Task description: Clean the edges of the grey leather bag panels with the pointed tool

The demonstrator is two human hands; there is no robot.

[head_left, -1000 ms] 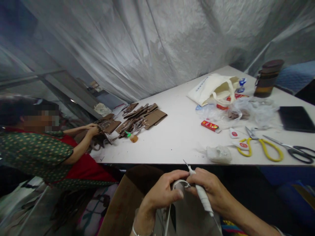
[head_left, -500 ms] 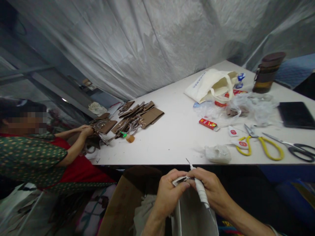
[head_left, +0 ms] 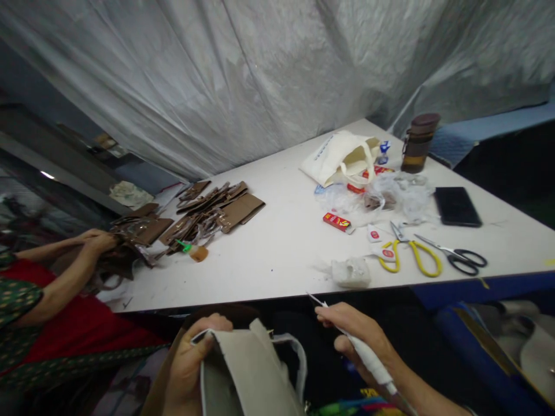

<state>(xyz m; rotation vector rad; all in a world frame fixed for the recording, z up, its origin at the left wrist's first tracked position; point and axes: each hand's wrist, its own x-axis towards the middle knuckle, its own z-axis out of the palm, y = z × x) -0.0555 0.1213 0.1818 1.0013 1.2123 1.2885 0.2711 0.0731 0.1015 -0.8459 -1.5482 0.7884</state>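
My left hand [head_left: 193,358] is closed on the rim of a grey-beige bag [head_left: 255,367], which gapes at the top and has a pale loop handle at its right side. Apart from the bag, to its right, my right hand [head_left: 358,332] grips a thin pointed tool wrapped in white tape [head_left: 368,358]. Its narrow metal tip points up and left, towards the table edge; its rear end lies along my wrist. The lower part of the bag runs out of view.
On the white table [head_left: 277,248] are yellow-handled scissors [head_left: 410,248], black-handled scissors [head_left: 459,254], a small wrapped white block [head_left: 350,271], a cream tote bag [head_left: 338,159], a bottle [head_left: 420,143] and brown folded pieces [head_left: 240,211]. A co-worker's hands [head_left: 97,240] handle brown pieces at left.
My hands, together at the bag's rim before, are now apart. The left one has moved left with the bag, which is turned, and the right holds the tool clear of it. The view has shifted.
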